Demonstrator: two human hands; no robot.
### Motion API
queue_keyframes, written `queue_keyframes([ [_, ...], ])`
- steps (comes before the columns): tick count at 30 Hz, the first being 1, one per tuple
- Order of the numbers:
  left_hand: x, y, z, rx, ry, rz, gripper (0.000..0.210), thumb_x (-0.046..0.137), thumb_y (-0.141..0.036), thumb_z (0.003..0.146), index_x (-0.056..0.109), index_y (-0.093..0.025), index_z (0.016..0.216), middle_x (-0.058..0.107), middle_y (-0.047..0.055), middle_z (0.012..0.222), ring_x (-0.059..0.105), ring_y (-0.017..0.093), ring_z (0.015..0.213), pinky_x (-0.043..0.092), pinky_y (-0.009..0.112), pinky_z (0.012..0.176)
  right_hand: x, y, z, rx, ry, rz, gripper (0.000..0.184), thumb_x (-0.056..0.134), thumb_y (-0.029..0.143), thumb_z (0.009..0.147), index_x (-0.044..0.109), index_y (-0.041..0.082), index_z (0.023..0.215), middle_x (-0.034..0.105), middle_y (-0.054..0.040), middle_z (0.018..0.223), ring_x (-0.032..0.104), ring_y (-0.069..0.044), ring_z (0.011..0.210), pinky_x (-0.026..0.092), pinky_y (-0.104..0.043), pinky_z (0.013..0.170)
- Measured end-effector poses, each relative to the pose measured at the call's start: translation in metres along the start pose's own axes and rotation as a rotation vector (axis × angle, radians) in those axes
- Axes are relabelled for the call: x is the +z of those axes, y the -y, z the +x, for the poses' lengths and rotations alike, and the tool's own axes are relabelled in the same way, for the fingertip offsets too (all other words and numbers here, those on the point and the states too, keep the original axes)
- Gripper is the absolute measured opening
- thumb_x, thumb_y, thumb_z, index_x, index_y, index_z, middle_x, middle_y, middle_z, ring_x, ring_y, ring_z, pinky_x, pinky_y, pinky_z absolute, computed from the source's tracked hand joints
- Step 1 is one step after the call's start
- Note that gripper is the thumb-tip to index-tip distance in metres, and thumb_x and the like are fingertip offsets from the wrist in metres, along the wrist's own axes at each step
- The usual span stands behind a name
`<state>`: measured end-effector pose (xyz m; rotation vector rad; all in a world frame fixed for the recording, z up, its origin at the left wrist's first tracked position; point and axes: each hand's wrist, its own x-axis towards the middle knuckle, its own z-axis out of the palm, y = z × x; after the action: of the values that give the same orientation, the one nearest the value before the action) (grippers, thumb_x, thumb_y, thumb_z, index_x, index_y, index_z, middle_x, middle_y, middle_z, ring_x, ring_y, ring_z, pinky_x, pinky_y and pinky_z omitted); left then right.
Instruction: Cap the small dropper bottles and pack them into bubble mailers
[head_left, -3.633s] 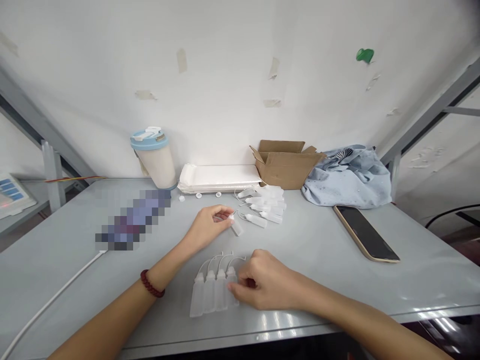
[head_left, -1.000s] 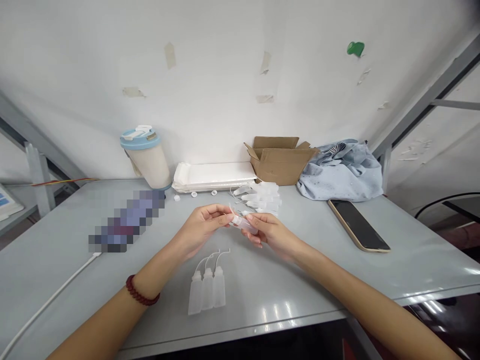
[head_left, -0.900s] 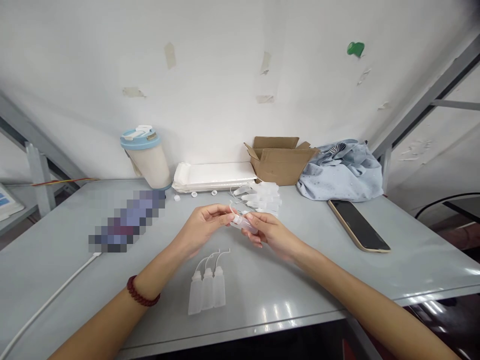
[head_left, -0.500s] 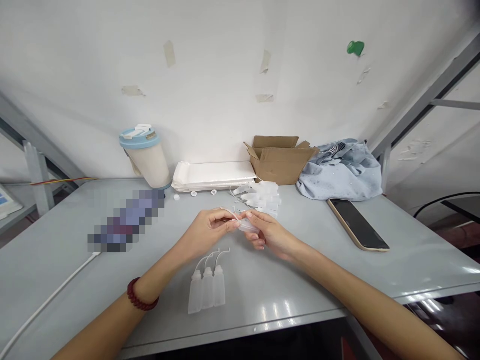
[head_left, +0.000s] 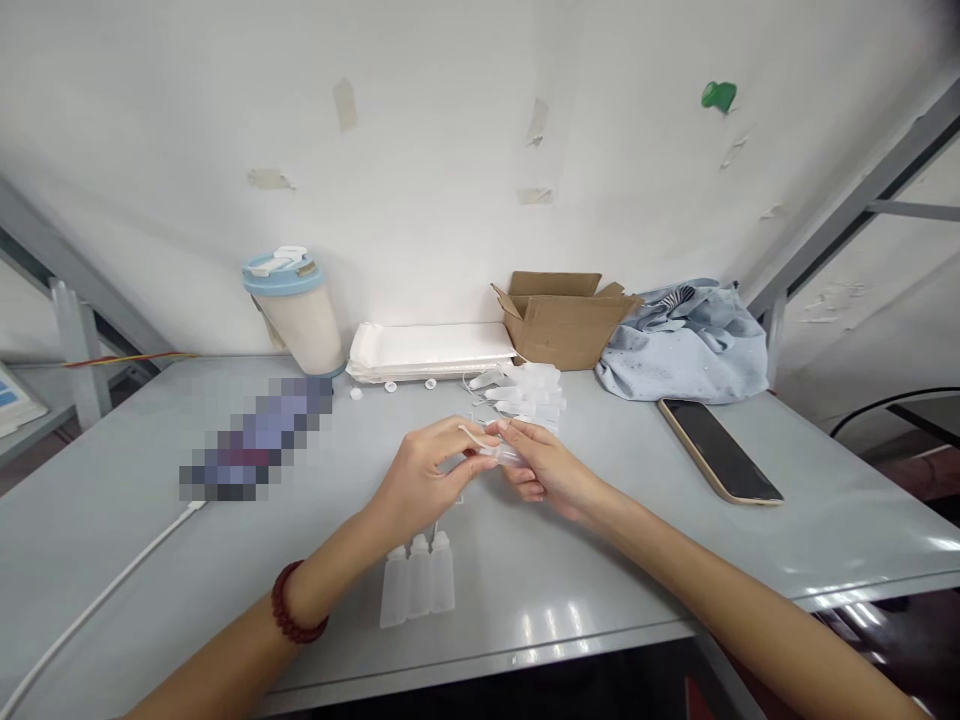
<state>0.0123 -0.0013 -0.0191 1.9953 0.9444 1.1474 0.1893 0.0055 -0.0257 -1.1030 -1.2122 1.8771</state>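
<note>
My right hand (head_left: 546, 465) is closed round a small translucent plastic squeeze bottle (head_left: 507, 456), whose neck points left. At that end, the thumb and fingers of my left hand (head_left: 435, 462) pinch the bottle's top, partly hiding it. A thin pale tube (head_left: 474, 437) curves over the left fingertips. Below my left hand, three similar bottles (head_left: 419, 578) lie side by side on the table, their tubes mostly hidden by the hand. Just behind my hands is a pile of more such bottles (head_left: 525, 390) with thin tubes.
Several small white caps (head_left: 391, 387) lie before a stack of white padded envelopes (head_left: 435, 346). Behind stand a blue-lidded cup (head_left: 300, 315), an open cardboard box (head_left: 566, 330) and a bunched blue cloth (head_left: 686, 350). A phone (head_left: 720, 452) lies right; a blurred-out object (head_left: 259, 440) with a white cable lies left.
My left hand has moved a little right, further over the bottle's neck end. It now covers most of the three bottles' tubes. My right hand stays nearly still, and the view has shifted slightly.
</note>
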Motion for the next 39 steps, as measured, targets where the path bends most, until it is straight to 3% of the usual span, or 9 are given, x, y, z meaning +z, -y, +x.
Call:
queue_keyframes([
  [4, -0.002, -0.004, 0.0, -0.168, 0.068, -0.064, 0.016, 0.06, -0.03, 0.084, 0.071, -0.019, 0.087, 0.071, 0.005, 0.093, 0.065, 0.018, 0.085, 0.051, 0.027, 0.076, 0.002, 0.0, -0.001, -0.037, -0.014, -0.016, 0.038, 0.054, 0.058, 0.083, 0.049, 0.021, 0.091, 0.032, 0.011, 0.05, 0.02, -0.003, 0.041, 0.015, -0.016, 0.038],
  [9, -0.003, -0.008, -0.002, -0.376, 0.154, -0.13, 0.027, 0.054, -0.039, 0.086, 0.065, -0.016, 0.079, 0.063, 0.0, 0.068, 0.061, 0.013, 0.061, 0.048, 0.022, 0.057, 0.0, 0.0, -0.001, -0.112, 0.018, -0.126, 0.043, 0.045, 0.062, 0.086, 0.047, 0.021, 0.098, 0.043, 0.008, 0.056, 0.029, -0.005, 0.042, 0.022, -0.019, 0.041],
  [13, -0.002, -0.006, 0.0, -0.412, 0.092, -0.175, 0.024, 0.057, -0.037, 0.083, 0.063, -0.015, 0.074, 0.059, -0.002, 0.063, 0.057, 0.011, 0.056, 0.046, 0.022, 0.054, -0.001, 0.003, -0.003, -0.211, 0.021, -0.313, 0.041, 0.055, 0.056, 0.082, 0.044, 0.022, 0.104, 0.045, 0.0076, 0.06, 0.038, -0.008, 0.051, 0.028, -0.021, 0.049],
  [18, -0.006, -0.002, 0.005, -0.438, 0.026, -0.249, 0.025, 0.061, -0.037, 0.081, 0.064, -0.014, 0.07, 0.06, -0.002, 0.061, 0.056, 0.01, 0.054, 0.047, 0.023, 0.056, -0.002, 0.003, -0.004, -0.37, -0.115, -0.539, 0.03, 0.061, 0.042, 0.08, 0.052, 0.019, 0.097, 0.056, 0.0004, 0.079, 0.047, -0.011, 0.066, 0.036, -0.025, 0.061],
  [23, -0.009, 0.002, 0.004, -0.365, 0.072, -0.196, 0.018, 0.064, -0.031, 0.077, 0.071, -0.016, 0.074, 0.065, 0.001, 0.066, 0.057, 0.012, 0.058, 0.048, 0.023, 0.057, -0.003, 0.002, -0.005, -0.367, -0.053, -0.521, 0.028, 0.053, 0.043, 0.086, 0.056, 0.016, 0.093, 0.053, 0.0021, 0.067, 0.046, -0.01, 0.057, 0.035, -0.025, 0.055],
  [27, -0.007, 0.004, 0.0, -0.254, 0.003, -0.079, 0.01, 0.069, -0.025, 0.072, 0.074, -0.017, 0.077, 0.071, 0.004, 0.081, 0.062, 0.016, 0.076, 0.05, 0.024, 0.067, -0.005, 0.002, -0.004, -0.328, -0.038, -0.482, 0.033, 0.05, 0.047, 0.088, 0.058, 0.015, 0.091, 0.045, 0.0048, 0.059, 0.042, -0.009, 0.053, 0.031, -0.023, 0.05],
  [30, -0.006, 0.003, 0.0, -0.274, -0.017, -0.112, 0.014, 0.07, -0.028, 0.072, 0.074, -0.018, 0.081, 0.072, 0.004, 0.089, 0.064, 0.017, 0.08, 0.05, 0.023, 0.068, -0.004, 0.003, -0.003, -0.331, -0.04, -0.456, 0.034, 0.051, 0.048, 0.088, 0.058, 0.015, 0.092, 0.045, 0.0053, 0.059, 0.041, -0.008, 0.052, 0.03, -0.023, 0.049],
  [36, -0.01, -0.001, 0.004, -0.512, 0.156, -0.158, 0.04, 0.053, -0.049, 0.084, 0.067, -0.015, 0.07, 0.064, 0.002, 0.062, 0.061, 0.014, 0.056, 0.049, 0.024, 0.056, -0.001, 0.005, -0.007, -0.385, -0.038, -0.431, 0.034, 0.051, 0.047, 0.087, 0.057, 0.015, 0.095, 0.046, 0.0054, 0.06, 0.042, -0.008, 0.052, 0.031, -0.023, 0.051],
  [39, -0.009, -0.001, 0.003, -0.488, 0.206, -0.1, 0.04, 0.051, -0.048, 0.085, 0.062, -0.015, 0.066, 0.059, 0.0, 0.059, 0.057, 0.013, 0.051, 0.044, 0.023, 0.049, -0.002, 0.004, -0.006, -0.364, -0.054, -0.455, 0.034, 0.05, 0.049, 0.088, 0.056, 0.016, 0.091, 0.043, 0.0066, 0.056, 0.04, -0.008, 0.05, 0.03, -0.023, 0.049],
])
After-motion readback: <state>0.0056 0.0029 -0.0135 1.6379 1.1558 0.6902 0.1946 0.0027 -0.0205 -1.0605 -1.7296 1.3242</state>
